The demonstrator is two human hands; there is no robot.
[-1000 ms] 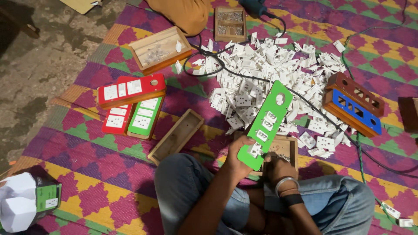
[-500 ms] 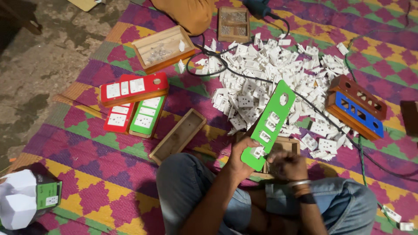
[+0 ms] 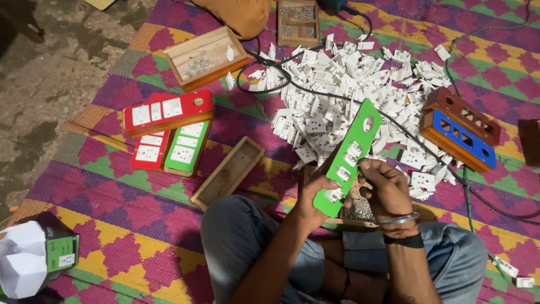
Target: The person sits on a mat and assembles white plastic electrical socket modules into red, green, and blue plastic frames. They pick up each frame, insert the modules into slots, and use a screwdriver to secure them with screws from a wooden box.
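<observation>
While we're sitting cross-legged on the patterned mat (image 3: 169, 247), a huge pile of white socket modules (image 3: 343, 95) sprawls just beyond both our hands. Off to the left side of our left hand sit a red panel box (image 3: 169, 112), a green one (image 3: 188, 146) and an empty wooden tray (image 3: 228, 173). To the right, past our right hand, there's a blue-faced box (image 3: 458, 138). Our left hand (image 3: 312, 197) grips the bottom of the green faceplate (image 3: 349, 155), which is tilted up between the hands, and our right hand (image 3: 385, 188) pinches its edge, fingers curled shut.
</observation>
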